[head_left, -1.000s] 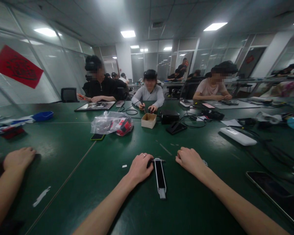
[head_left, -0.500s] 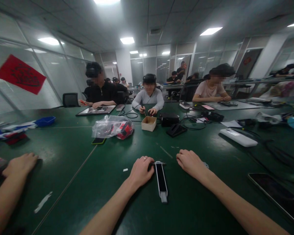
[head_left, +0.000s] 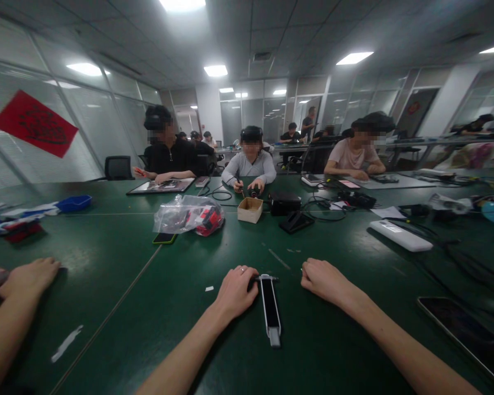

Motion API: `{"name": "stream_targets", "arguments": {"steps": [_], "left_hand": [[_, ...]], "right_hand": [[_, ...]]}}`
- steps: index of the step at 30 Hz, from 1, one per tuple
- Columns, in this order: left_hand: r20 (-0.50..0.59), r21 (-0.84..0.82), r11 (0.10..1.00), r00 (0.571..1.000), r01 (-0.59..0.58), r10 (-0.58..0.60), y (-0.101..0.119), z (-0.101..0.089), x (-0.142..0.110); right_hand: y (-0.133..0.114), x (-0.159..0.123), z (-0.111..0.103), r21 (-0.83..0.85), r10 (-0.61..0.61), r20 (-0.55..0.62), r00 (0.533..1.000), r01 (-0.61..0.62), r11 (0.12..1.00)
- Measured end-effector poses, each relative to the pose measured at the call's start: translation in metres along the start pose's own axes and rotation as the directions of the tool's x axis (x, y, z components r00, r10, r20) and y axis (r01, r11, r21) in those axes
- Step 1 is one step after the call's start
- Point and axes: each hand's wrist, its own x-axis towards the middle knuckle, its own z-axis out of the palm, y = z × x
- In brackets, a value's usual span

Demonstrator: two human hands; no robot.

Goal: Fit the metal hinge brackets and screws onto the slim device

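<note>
My left hand (head_left: 235,292) is curled at the top of a slim black-and-white device (head_left: 270,307). Its fingers close on the dark end of a short crossbar there. The device lies lengthwise on the green table, with a grey block at its near end. To the right, my right hand (head_left: 323,278) rests on the table with its fingers curled in, apart from the device. A tiny pale bit shows at its fingertips, too small to name; the palm side is hidden.
A plastic bag with red parts (head_left: 189,215), a small cardboard box (head_left: 250,210) and a black stand (head_left: 296,220) lie ahead. At right are a white power strip-like block (head_left: 400,236) and a phone (head_left: 463,334). A neighbour's hand (head_left: 28,280) is at left; people sit opposite.
My right hand has drawn slightly back and right, its fingers curling in more. A clear bit near its wrist is now hidden. My left hand and the device stay nearly still.
</note>
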Motion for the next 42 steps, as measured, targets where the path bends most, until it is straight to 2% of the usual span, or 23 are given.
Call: {"name": "stream_targets", "arguments": {"steps": [4, 14, 23, 27, 35, 42], "left_hand": [[0.010, 0.005, 1.000, 1.000, 0.005, -0.005, 0.001, -0.001, 0.000], [-0.002, -0.004, 1.000, 1.000, -0.004, 0.004, -0.001, 0.001, 0.001], [0.019, 0.003, 1.000, 1.000, 0.010, -0.010, 0.001, -0.001, 0.001], [0.015, 0.007, 1.000, 1.000, 0.015, -0.015, 0.000, 0.000, 0.001], [0.020, -0.004, 1.000, 1.000, 0.015, -0.015, 0.000, -0.001, 0.000], [0.017, 0.006, 1.000, 1.000, 0.010, -0.010, -0.001, 0.000, 0.000]], "right_hand": [[-0.002, 0.000, 0.002, -0.082, -0.035, -0.043, 0.998, 0.031, 0.996], [0.007, 0.001, 0.006, -0.092, -0.108, -0.065, 0.992, 0.102, 0.990], [0.021, -0.002, 0.004, 0.126, -0.099, -0.001, 0.995, 0.098, 0.987], [0.021, 0.002, 0.008, 0.081, -0.093, -0.004, 0.996, 0.093, 0.992], [0.007, 0.002, 0.009, -0.093, -0.044, -0.002, 0.999, 0.043, 0.995], [0.004, 0.001, 0.009, -0.123, -0.041, -0.037, 0.998, 0.036, 0.992]]}}
